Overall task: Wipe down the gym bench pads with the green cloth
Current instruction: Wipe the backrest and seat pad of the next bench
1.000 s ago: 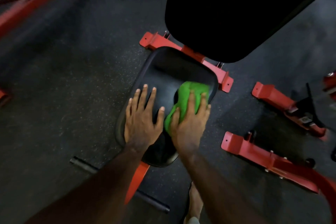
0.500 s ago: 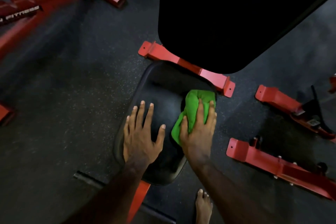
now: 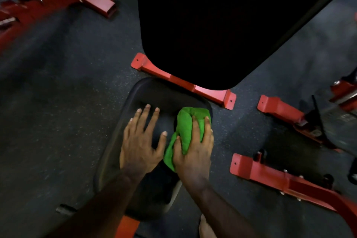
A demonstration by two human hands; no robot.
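Green cloth (image 3: 190, 127): bunching tighter than a second ago under right hand (image 3: 193, 152), fingers curling around it on seat pad (image 3: 148, 91); left hand (image 3: 141, 141) pressing flat, released, alongside.

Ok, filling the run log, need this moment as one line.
phase: wiping seat pad | right hand: pressing green cloth | left hand: flat on pad | back pad: untouched
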